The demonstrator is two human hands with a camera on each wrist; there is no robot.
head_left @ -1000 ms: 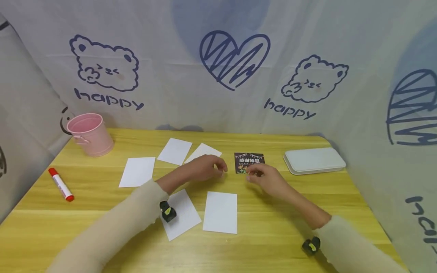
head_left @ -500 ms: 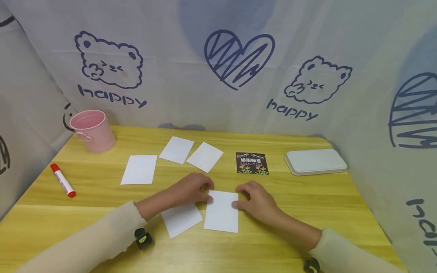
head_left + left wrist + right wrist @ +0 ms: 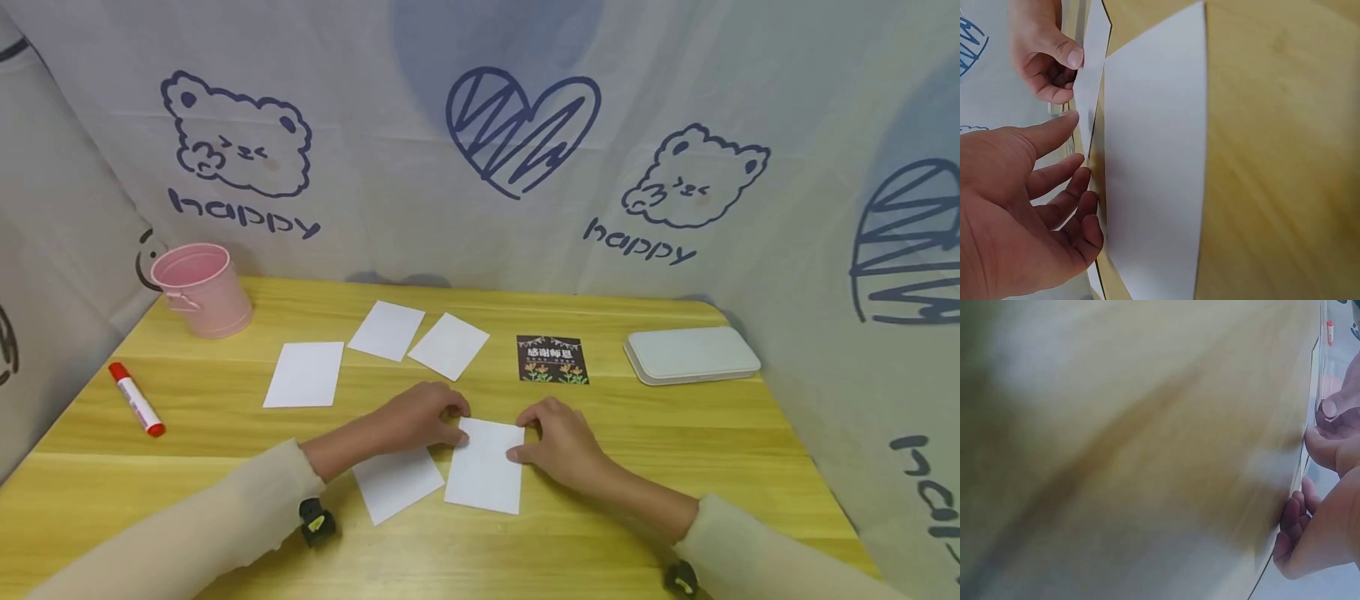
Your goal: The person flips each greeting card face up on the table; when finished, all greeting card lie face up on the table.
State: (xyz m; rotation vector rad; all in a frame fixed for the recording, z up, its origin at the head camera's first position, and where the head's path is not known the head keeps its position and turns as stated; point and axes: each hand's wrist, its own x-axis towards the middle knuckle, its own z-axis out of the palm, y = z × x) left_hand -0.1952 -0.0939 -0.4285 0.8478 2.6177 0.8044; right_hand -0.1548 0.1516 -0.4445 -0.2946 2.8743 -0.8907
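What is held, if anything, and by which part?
A white card, by side edges near its far corners: left grip on left, right grip on right.

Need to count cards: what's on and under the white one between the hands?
On the white card, thumbs of the left hand and right hand overlap the side edges. Anything beneath it is covered and can't be seen.

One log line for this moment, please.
left grip: at left edge of front right white card | right grip: at its right edge | black flower-print card: farther back, untouched
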